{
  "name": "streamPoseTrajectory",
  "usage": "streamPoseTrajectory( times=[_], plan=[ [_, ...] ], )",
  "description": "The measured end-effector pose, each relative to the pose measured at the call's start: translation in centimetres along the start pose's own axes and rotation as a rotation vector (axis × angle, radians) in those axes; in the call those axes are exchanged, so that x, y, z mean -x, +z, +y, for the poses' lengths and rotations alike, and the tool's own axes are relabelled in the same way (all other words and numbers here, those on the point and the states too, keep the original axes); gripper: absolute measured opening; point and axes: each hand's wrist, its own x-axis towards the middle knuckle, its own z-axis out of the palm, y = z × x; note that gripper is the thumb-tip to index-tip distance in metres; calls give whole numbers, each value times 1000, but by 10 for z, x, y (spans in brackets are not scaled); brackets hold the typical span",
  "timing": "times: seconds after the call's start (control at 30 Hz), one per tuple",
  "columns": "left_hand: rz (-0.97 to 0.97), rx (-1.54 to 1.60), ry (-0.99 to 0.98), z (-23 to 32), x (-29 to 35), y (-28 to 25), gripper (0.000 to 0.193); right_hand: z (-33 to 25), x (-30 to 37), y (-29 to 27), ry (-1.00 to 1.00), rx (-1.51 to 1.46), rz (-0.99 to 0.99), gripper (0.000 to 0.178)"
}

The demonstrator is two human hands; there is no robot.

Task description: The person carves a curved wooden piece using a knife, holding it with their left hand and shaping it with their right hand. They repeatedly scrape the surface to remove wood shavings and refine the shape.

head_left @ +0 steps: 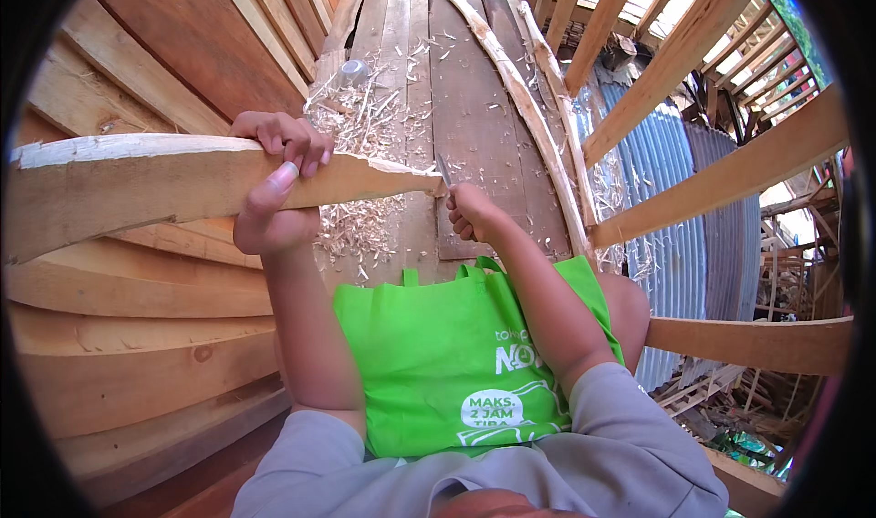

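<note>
A long wooden board (137, 188) runs in from the left edge and tapers to a rough, carved tip at the centre. My left hand (278, 180) is closed around it, fingers over the top edge and thumb against the near face. My right hand (470, 213) is closed on a knife, its handle hidden in the fist. The thin knife blade (443, 169) points up and away, right beside the board's tip; whether it touches the wood I cannot tell. Across my lap lies a green cloth bag (429, 335) with white print.
Pale wood shavings (365, 230) litter the plank floor (465, 89), and a clear plastic cup (353, 73) lies among them. Two long peeled poles (520, 98) rest at the right. Wooden slats line the left wall; railing beams and corrugated metal sheets (671, 226) stand on the right.
</note>
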Motion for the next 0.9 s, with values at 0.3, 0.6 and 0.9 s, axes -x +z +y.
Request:
streamPoseTrajectory(
  times=[0.3,0.6,0.9],
  plan=[
    [16,-41,9,2,1,-5,32,-5,16,35,-38,-53,-29,35],
    [36,-49,19,1,1,-8,34,-8,31,62,-34,-43,7,37],
    [-11,-30,9,2,2,-12,32,4,2,19,18,-344,-618,43]
  ],
)
